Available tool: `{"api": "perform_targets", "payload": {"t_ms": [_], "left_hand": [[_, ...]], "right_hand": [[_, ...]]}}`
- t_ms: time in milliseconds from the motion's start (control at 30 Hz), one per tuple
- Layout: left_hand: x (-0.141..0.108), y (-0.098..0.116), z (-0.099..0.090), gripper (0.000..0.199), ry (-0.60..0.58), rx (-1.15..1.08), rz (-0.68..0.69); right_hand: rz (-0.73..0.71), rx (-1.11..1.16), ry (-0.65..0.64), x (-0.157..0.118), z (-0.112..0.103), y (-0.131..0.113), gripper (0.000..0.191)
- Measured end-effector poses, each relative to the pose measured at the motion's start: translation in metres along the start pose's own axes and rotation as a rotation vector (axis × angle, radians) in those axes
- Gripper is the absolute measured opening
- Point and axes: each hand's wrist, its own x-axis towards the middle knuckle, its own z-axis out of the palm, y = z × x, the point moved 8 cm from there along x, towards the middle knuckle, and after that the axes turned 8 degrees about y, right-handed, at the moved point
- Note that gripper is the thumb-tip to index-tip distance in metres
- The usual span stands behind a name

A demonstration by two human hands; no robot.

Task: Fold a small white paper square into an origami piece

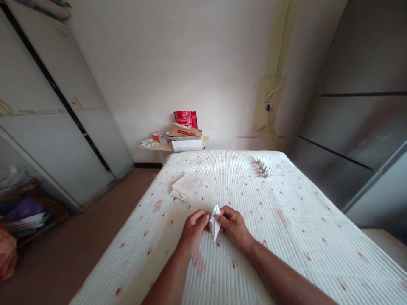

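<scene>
Between my two hands is a piece of folded paper (216,224), white and narrow, pointed at its top and bottom. My left hand (195,224) pinches its left edge with thumb and fingers. On the other side my right hand (233,224) grips it, the thumb lying over the paper's front. Both hands are just above the patterned bedspread (254,254). Beyond my left hand lies a stack of printed paper sheets (186,187). Farther off to the right, several small folded paper pieces (262,167) sit in a row.
Past the bed's far edge, a small table (163,147) holds a white box (187,145), a red bag (186,119) and more folded paper pieces (150,143). A cabinet (60,106) stands left, with a filled crate (32,216) on the floor. Grey panels (356,118) rise on the right.
</scene>
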Motion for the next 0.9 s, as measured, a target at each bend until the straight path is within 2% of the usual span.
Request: {"api": "perform_targets", "payload": {"t_ms": [233, 533, 700, 900], "left_hand": [[0.001, 0.003, -0.005, 0.025, 0.092, 0.182, 0.076], [0.001, 0.0, -0.005, 0.022, 0.062, 0.092, 0.035], [0.002, -0.001, -0.007, 0.02, 0.096, 0.048, 0.003], [0.001, 0.003, -0.003, 0.017, 0.134, 0.13, 0.006]], "right_hand": [[-0.005, 0.011, 0.003, 0.0, 0.001, 0.001, 0.037], [-0.015, 0.044, -0.011, -0.001, 0.002, 0.003, 0.034], [-0.015, -0.01, -0.017, -0.003, 0.003, -0.003, 0.031], [-0.197, -0.174, 0.086, -0.001, -0.003, -0.022, 0.014]]}}
